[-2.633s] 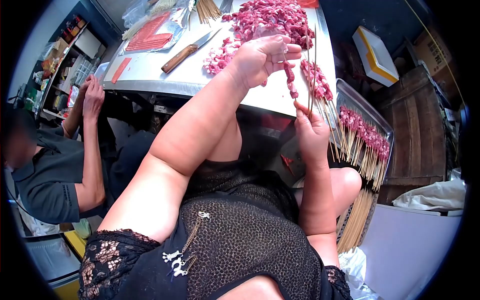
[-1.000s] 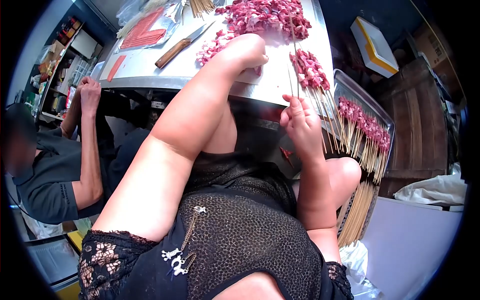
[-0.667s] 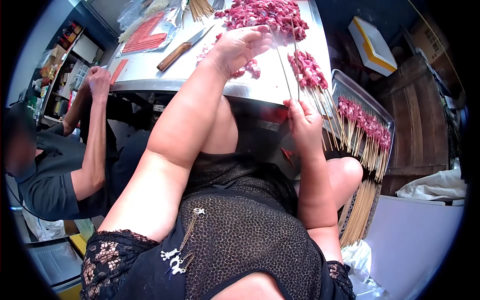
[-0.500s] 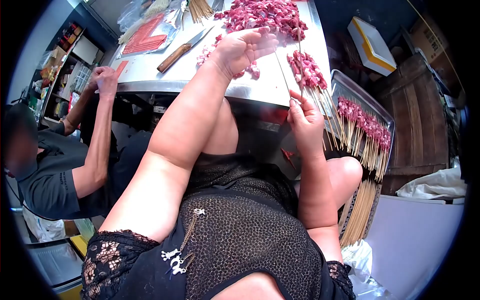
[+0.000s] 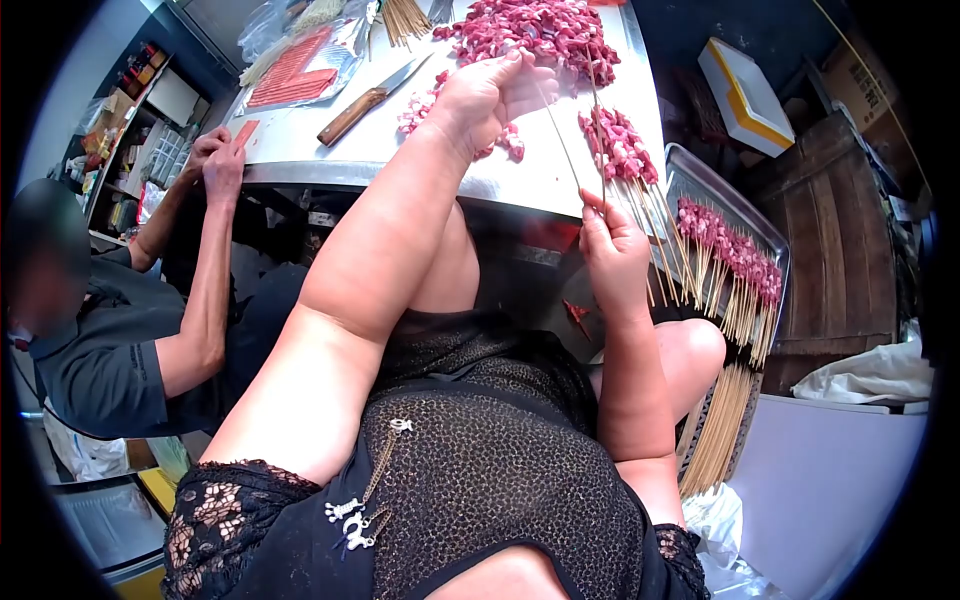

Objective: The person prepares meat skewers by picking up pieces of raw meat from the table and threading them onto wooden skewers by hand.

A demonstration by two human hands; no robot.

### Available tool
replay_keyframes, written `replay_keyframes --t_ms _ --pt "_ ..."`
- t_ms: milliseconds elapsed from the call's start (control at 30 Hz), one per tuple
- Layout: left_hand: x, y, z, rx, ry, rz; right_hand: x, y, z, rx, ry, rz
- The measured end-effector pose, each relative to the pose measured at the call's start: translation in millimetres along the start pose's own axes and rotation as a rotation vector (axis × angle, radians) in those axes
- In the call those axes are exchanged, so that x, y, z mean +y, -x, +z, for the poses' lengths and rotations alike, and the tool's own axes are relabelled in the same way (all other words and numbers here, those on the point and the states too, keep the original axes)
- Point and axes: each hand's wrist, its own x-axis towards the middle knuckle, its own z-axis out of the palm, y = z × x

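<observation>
Hold slender brown wooden skewers point(image 5: 567, 150) steady, pinched in right grip point(image 5: 615, 250), with left grip point(image 5: 480, 105) uncurled near the pink-red diced-meat heap point(image 5: 545, 35).

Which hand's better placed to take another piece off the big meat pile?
Left, I'd say: the left hand is nearer the meat pile, while the right hand grips skewers.

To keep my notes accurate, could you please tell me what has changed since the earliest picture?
The meat-threaded skewer has left the right hand, which now holds bare-looking sticks. The left hand has shifted slightly left, near one stick's tip. The co-worker's hands have moved right, to the red strip. The knife and tray stayed put.
</observation>
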Motion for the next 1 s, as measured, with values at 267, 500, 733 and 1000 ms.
replay_keyframes --t_ms 267,500,733,1000 --pt "-0.1 -3.2 -4.7 0.012 -0.017 0.009 -7.5 2.5 -2.2 -0.01 -0.007 -0.009" --pt "-1.4 -2.7 -2.4 -0.032 -0.034 0.016 -9.9 2.9 -2.5 0.005 0.047 0.017" --pt "-3.4 0.1 -1.4 -0.064 -0.026 -0.009 -2.3 1.9 0.9 0.036 0.046 -0.069" --pt "-6.3 3.2 4.0 -0.081 -0.07 0.061 -3.2 0.3 4.9 0.06 0.114 -0.152"
